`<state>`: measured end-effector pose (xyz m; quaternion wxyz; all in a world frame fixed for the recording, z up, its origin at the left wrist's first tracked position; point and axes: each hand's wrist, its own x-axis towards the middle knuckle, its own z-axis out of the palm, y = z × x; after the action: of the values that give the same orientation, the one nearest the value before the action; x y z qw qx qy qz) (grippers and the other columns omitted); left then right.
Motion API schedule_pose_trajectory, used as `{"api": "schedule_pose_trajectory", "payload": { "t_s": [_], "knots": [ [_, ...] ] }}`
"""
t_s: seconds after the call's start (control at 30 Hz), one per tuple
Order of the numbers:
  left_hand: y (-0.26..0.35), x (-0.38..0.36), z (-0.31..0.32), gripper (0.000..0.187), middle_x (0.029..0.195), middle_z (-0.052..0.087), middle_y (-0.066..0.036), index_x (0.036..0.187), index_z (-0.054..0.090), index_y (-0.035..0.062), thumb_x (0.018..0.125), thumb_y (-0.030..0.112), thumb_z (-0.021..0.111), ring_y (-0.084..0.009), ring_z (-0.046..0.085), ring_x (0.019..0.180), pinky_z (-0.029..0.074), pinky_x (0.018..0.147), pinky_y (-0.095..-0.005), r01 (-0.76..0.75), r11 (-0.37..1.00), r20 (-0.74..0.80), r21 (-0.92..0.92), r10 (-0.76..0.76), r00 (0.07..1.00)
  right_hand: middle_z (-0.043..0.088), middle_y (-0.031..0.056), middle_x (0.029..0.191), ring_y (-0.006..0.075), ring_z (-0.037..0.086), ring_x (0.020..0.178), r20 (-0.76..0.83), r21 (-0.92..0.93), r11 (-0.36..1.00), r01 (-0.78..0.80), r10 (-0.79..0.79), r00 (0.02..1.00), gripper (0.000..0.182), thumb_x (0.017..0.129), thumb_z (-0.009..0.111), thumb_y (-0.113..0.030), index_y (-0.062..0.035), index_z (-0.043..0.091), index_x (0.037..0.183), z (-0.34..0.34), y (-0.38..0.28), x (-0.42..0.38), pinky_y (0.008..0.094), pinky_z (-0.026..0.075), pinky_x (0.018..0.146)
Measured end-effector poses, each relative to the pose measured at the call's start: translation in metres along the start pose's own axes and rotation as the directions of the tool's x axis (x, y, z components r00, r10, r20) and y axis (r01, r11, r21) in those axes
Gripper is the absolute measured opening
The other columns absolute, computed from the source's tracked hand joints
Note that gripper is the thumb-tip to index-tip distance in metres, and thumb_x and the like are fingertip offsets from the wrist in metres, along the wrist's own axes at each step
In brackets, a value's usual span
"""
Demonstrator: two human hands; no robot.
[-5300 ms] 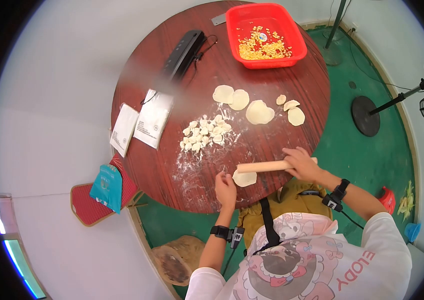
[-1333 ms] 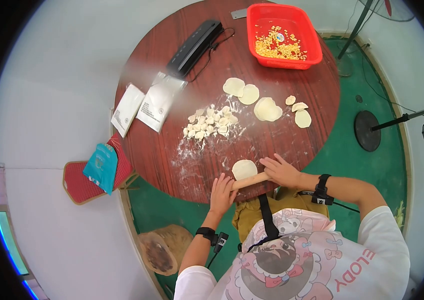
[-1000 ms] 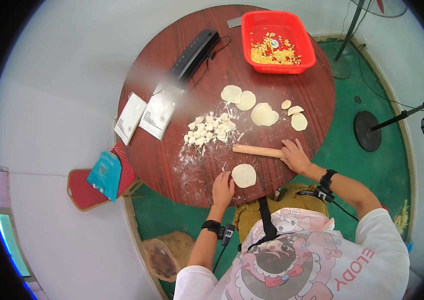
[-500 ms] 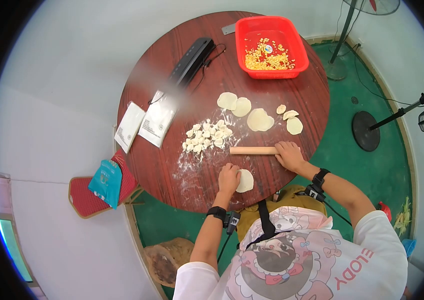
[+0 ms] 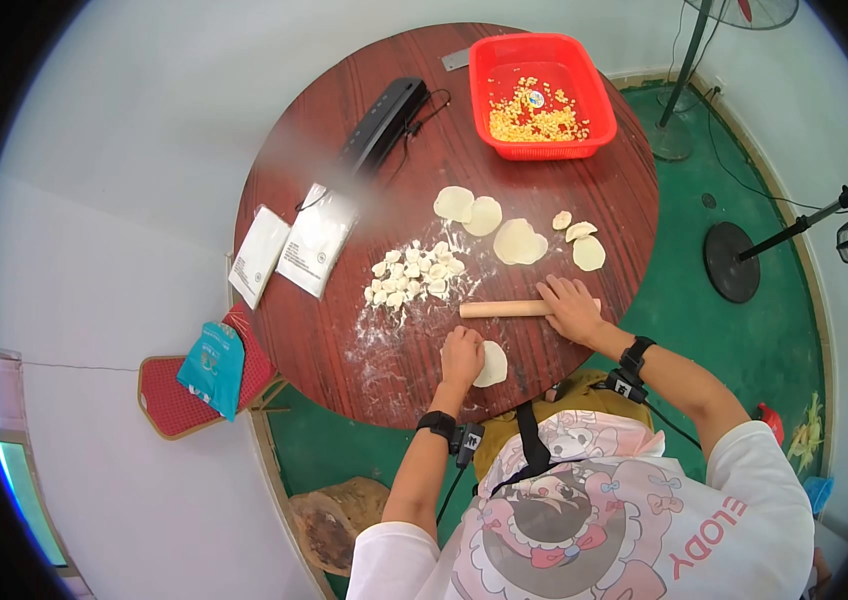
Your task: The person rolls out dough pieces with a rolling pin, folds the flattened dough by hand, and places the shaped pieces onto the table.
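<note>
My left hand (image 5: 462,358) has its fingers curled at the left edge of a flat round dough wrapper (image 5: 491,364), near the front of the table. My right hand (image 5: 572,308) rests on the right end of a wooden rolling pin (image 5: 504,309), its fingers fairly spread over the wood. The pin lies crosswise behind the wrapper, apart from it. Floured dough pieces (image 5: 412,275) form a pile left of the pin. Behind the pin lie more flat wrappers (image 5: 520,242), with a folded one (image 5: 580,231) to the right.
A red basket (image 5: 544,150) with yellow kernels stands at the back of the round table (image 5: 344,375). A black device (image 5: 384,120) with a cable and white packets (image 5: 314,240) lie at the left. Fans stand on the floor to the right.
My right hand has shifted slightly back and left, its fingers flatter over the rolling pin. The pin has moved a little toward me. My left hand has barely moved.
</note>
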<state>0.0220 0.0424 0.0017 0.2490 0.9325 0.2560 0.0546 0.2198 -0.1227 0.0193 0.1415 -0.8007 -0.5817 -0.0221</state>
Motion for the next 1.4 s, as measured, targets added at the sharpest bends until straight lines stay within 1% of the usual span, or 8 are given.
{"api": "schedule_pose_trajectory", "payload": {
  "t_s": [0.27,0.47,0.53,0.77,0.87,1.03,1.17,1.4],
  "knots": [
    [0.001,-0.004,0.0,0.007,0.083,0.055,-0.011,0.081,0.059,0.0064,0.075,0.01,0.06,-0.0321,0.053,0.083,0.043,0.072,-0.0426,-0.048,0.999,-0.018,0.008,0.048,0.999,0.052,0.0081,0.095,0.023,0.052,0.089,-0.003,0.072,0.997,-0.022,0.022,1.0,0.038,0.073,0.064,-0.02,-0.0064,0.049,0.105,0.017,-0.002,0.001,0.0382,0.038,0.075],
    [0.002,-0.01,0.004,0.01,0.083,0.057,-0.009,0.084,0.059,0.0083,0.075,0.013,0.061,-0.0303,0.054,0.084,0.039,0.076,-0.0431,-0.024,0.999,-0.092,0.048,0.029,0.995,0.05,0.0146,0.117,0.0284,0.049,0.106,-0.139,-0.053,0.996,-0.065,0.057,0.989,0.048,0.076,0.061,-0.02,-0.0037,0.045,0.119,0.019,-0.003,0.005,0.0428,0.038,0.088],
    [0.001,-0.011,0.004,0.011,0.083,0.057,-0.009,0.084,0.06,0.0084,0.075,0.013,0.062,-0.0302,0.054,0.084,0.039,0.077,-0.0432,-0.012,0.998,-0.123,0.066,0.02,0.992,0.042,0.0172,0.129,0.0316,0.043,0.116,0.034,-0.032,0.994,-0.104,0.105,0.994,0.057,0.077,0.061,-0.02,-0.0037,0.039,0.127,0.009,-0.007,0.006,0.0463,0.033,0.096],
    [-0.003,-0.01,0.003,0.008,0.08,0.057,-0.011,0.078,0.06,0.0071,0.074,0.013,0.063,-0.0331,0.055,0.08,0.043,0.07,-0.0445,0.031,0.999,-0.088,0.033,-0.028,0.996,0.038,0.0175,0.133,0.0322,0.039,0.12,0.066,-0.034,0.991,-0.129,0.131,0.989,0.06,0.077,0.061,-0.019,-0.0044,0.037,0.13,0.004,-0.011,0.01,0.0487,0.03,0.099],
    [-0.006,-0.013,0.005,0.007,0.079,0.056,-0.013,0.077,0.059,0.0063,0.074,0.012,0.062,-0.034,0.055,0.079,0.044,0.069,-0.0449,-0.018,1.0,-0.113,0.003,0.018,0.993,0.046,0.0162,0.122,0.0315,0.046,0.111,-0.125,-0.023,1.0,-0.008,0.005,0.992,0.051,0.076,0.06,-0.017,-0.0044,0.043,0.122,-0.003,-0.016,0.012,0.0456,0.036,0.092],
    [-0.005,-0.015,0.005,0.006,0.078,0.056,-0.013,0.076,0.058,0.0058,0.075,0.011,0.062,-0.034,0.055,0.078,0.043,0.069,-0.0444,-0.065,0.998,-0.132,0.027,0.068,0.989,0.052,0.0108,0.094,0.0284,0.052,0.083,0.201,0.295,0.931,0.215,-0.281,0.939,0.029,0.074,0.058,-0.012,-0.0045,0.051,0.101,0.015,-0.031,0.004,0.0391,0.042,0.072],
    [-0.004,-0.015,0.002,0.007,0.075,0.056,-0.012,0.077,0.058,0.0062,0.074,0.011,0.062,-0.0331,0.055,0.075,0.043,0.068,-0.0443,-0.048,0.999,-0.11,0.001,0.048,0.993,0.053,0.011,0.098,0.0276,0.052,0.087,0.029,0.426,0.884,0.193,-0.226,0.974,0.03,0.075,0.057,-0.013,-0.0057,0.052,0.104,0.029,-0.053,0.004,0.0383,0.041,0.071],
    [-0.006,-0.015,-0.002,0.008,0.075,0.056,-0.01,0.078,0.057,0.007,0.073,0.01,0.063,-0.0315,0.056,0.074,0.043,0.066,-0.0433,-0.091,0.994,-0.123,-0.053,0.084,0.989,0.052,0.0089,0.093,0.0269,0.051,0.089,0.127,0.372,0.91,0.183,-0.245,0.961,0.024,0.075,0.058,-0.014,-0.0075,0.057,0.097,0.05,-0.08,0.026,0.0402,0.039,0.074]
  ]
}}
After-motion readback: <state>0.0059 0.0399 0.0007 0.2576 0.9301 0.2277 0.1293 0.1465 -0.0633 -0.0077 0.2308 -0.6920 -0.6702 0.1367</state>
